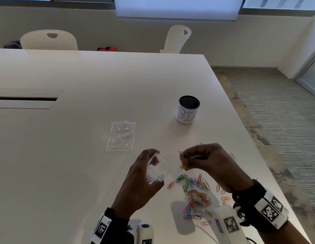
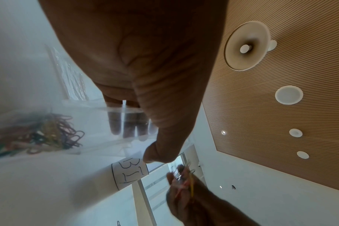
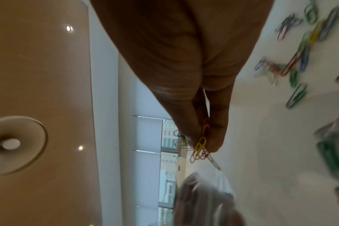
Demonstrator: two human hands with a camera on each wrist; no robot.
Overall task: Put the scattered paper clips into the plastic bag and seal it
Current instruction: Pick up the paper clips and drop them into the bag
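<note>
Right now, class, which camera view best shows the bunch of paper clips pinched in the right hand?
The right wrist view: the bunch of paper clips hangs sharp and close below the right hand. The head view shows it small; the left wrist view shows it blurred and distant.

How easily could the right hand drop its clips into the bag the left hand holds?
Probably yes: the right hand pinches clips beside the bag, whose mouth the left hand holds open, with nothing between.

The place is an office meeting room. A large white table (image 1: 82, 81) carries a cable slot (image 1: 26, 98). Perforated chairs (image 1: 48, 40) stand behind it, below blinds (image 1: 177, 7).
</note>
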